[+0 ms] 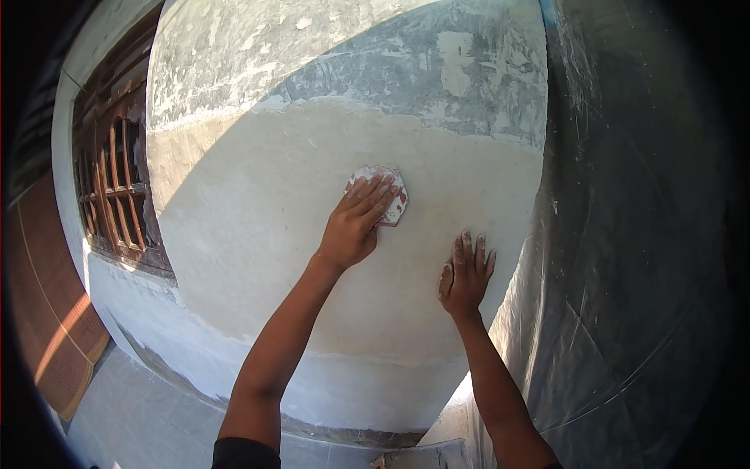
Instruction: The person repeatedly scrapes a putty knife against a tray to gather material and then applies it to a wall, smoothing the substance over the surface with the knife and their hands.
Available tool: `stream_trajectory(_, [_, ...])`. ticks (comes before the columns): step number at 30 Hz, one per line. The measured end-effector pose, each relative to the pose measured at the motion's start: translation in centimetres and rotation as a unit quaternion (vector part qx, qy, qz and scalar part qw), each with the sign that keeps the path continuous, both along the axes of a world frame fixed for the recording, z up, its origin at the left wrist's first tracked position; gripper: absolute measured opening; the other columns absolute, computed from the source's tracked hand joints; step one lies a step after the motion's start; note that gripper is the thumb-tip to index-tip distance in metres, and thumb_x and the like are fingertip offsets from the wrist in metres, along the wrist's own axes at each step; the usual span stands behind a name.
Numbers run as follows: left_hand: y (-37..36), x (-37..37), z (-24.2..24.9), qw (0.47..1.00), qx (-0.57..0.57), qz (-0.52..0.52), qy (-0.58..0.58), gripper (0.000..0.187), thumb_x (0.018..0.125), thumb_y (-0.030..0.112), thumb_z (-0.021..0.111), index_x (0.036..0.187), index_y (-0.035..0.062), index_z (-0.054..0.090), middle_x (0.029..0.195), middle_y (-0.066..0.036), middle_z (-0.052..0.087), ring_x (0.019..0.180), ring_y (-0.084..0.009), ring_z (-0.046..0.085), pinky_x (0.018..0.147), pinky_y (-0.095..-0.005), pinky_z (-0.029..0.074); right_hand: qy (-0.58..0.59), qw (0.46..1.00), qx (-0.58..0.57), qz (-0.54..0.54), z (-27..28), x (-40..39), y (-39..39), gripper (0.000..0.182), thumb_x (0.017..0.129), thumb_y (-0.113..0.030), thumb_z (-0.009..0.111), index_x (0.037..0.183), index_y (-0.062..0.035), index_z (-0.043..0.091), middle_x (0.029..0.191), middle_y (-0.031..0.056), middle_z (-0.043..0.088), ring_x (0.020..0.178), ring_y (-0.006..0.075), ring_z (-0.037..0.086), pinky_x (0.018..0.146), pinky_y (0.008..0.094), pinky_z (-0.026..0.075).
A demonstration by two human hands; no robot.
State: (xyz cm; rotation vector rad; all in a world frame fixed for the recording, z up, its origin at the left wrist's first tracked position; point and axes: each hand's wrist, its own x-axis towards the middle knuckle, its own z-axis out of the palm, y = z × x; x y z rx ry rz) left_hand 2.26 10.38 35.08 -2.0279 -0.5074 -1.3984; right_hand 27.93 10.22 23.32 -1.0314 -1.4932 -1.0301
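Observation:
Under the fingers of my left hand [355, 227] is a reddish, angular sanding pad [400, 199] smeared with white dust. The hand presses the pad against a plastered wall [258, 227]; the pad's underside is hidden. Lower and to the right, near the wall's right edge, my right hand [466, 277] lies flat on the same surface. Its fingers are spread, with white dust on them, and it holds nothing. Around both hands the plaster is smooth and pale, while a rough grey, patchy band [391, 70] shows above it.
To the left is a brown wooden window with bars [121, 187]. Beyond the wall's right edge hangs a dark, wrinkled plastic sheet [625, 258]. A brown woven mat [55, 289] appears at the far left, above grey floor tiles [141, 414].

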Motion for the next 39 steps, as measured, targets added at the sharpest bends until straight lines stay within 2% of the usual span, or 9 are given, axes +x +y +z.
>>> stream_trajectory(5, [-2.8, -0.8, 4.6, 0.988, 0.141, 0.014, -0.056, 0.070, 0.070, -0.016, 0.053, 0.137, 0.0015, 0.058, 0.139, -0.018, 0.060, 0.137, -0.0364, 0.050, 0.116, -0.0503, 0.038, 0.001, 1.000, 0.017, -0.004, 0.1, 0.0, 0.4, 0.050, 0.098, -0.026, 0.046, 0.145, -0.0084, 0.050, 0.153, 0.0122, 0.048, 0.145, 0.0407, 0.037, 0.117, 0.0663, 0.018])
stream_trajectory(8, [-1.3, -1.3, 8.6, 0.981, 0.163, 0.053, -0.091, 0.069, 0.072, -0.015, 0.054, 0.138, 0.0021, 0.057, 0.141, -0.018, 0.058, 0.138, -0.0365, 0.049, 0.116, -0.0505, 0.037, 0.003, 1.000, 0.007, -0.002, -0.2, -0.1, 0.2, 0.051, 0.098, -0.026, 0.046, 0.146, -0.0086, 0.049, 0.153, 0.0118, 0.048, 0.146, 0.0405, 0.037, 0.117, 0.0661, 0.018])
stream_trajectory(14, [0.8, 0.8, 2.4, 0.991, 0.052, 0.081, -0.093, 0.068, 0.077, -0.013, 0.054, 0.142, 0.0035, 0.052, 0.150, -0.017, 0.050, 0.142, -0.0374, 0.042, 0.119, -0.0518, 0.033, 0.005, 1.000, 0.003, -0.001, 0.0, 0.1, 0.3, 0.051, 0.098, -0.025, 0.047, 0.146, -0.0086, 0.048, 0.153, 0.0111, 0.048, 0.145, 0.0406, 0.037, 0.117, 0.0662, 0.018])
stream_trajectory(19, [-3.1, 1.8, -4.0, 0.999, -0.031, 0.034, -0.015, 0.069, 0.074, -0.016, 0.055, 0.140, 0.0032, 0.055, 0.141, -0.018, 0.058, 0.134, -0.0384, 0.052, 0.114, -0.0504, 0.041, 0.006, 1.000, -0.001, 0.008, 0.1, 0.0, 0.1, 0.053, 0.097, -0.025, 0.048, 0.147, -0.0089, 0.047, 0.153, 0.0110, 0.048, 0.145, 0.0405, 0.037, 0.117, 0.0662, 0.018])
stream_trajectory(22, [-4.4, 0.3, -2.0, 0.999, -0.002, 0.020, -0.025, 0.069, 0.073, -0.017, 0.054, 0.139, 0.0041, 0.056, 0.140, -0.018, 0.059, 0.133, -0.0382, 0.053, 0.114, -0.0504, 0.041, 0.000, 1.000, 0.007, 0.005, -0.3, 0.1, 0.0, 0.053, 0.097, -0.025, 0.048, 0.147, -0.0091, 0.048, 0.154, 0.0110, 0.048, 0.145, 0.0404, 0.037, 0.117, 0.0661, 0.018])
stream_trajectory(27, [-4.3, -1.0, 7.6, 0.979, 0.138, 0.065, -0.134, 0.064, 0.077, -0.017, 0.051, 0.137, 0.0042, 0.058, 0.142, -0.017, 0.058, 0.137, -0.0363, 0.050, 0.115, -0.0499, 0.038, 0.007, 1.000, 0.004, 0.005, -0.1, 0.0, 0.1, 0.053, 0.097, -0.024, 0.048, 0.148, -0.0095, 0.048, 0.153, 0.0104, 0.049, 0.145, 0.0396, 0.038, 0.117, 0.0655, 0.018])
stream_trajectory(30, [-1.3, -0.2, 9.4, 0.984, 0.114, 0.074, -0.113, 0.063, 0.079, -0.016, 0.049, 0.138, 0.0052, 0.057, 0.143, -0.016, 0.057, 0.137, -0.0361, 0.049, 0.117, -0.0499, 0.036, -0.003, 1.000, -0.005, 0.006, 0.1, 0.1, -0.2, 0.050, 0.100, -0.025, 0.042, 0.146, -0.0063, 0.048, 0.153, 0.0148, 0.048, 0.145, 0.0423, 0.036, 0.118, 0.0646, 0.016])
stream_trajectory(34, [1.2, 2.3, 3.3, 0.985, 0.091, 0.103, -0.105, 0.063, 0.078, -0.014, 0.052, 0.140, 0.0025, 0.054, 0.145, -0.016, 0.055, 0.138, -0.0363, 0.048, 0.117, -0.0521, 0.034, -0.005, 1.000, 0.004, 0.002, 0.0, 0.1, 0.2, 0.050, 0.100, -0.025, 0.042, 0.147, -0.0070, 0.047, 0.153, 0.0142, 0.048, 0.145, 0.0420, 0.036, 0.118, 0.0644, 0.016])
stream_trajectory(39, [-2.8, 4.2, -4.8, 0.997, -0.013, 0.066, -0.032, 0.060, 0.078, -0.012, 0.056, 0.136, 0.0025, 0.058, 0.141, -0.015, 0.058, 0.137, -0.0353, 0.050, 0.114, -0.0519, 0.040, 0.006, 1.000, 0.000, 0.005, 0.1, 0.0, -0.1, 0.051, 0.095, -0.023, 0.050, 0.145, -0.0086, 0.050, 0.152, 0.0101, 0.050, 0.144, 0.0399, 0.040, 0.117, 0.0655, 0.018])
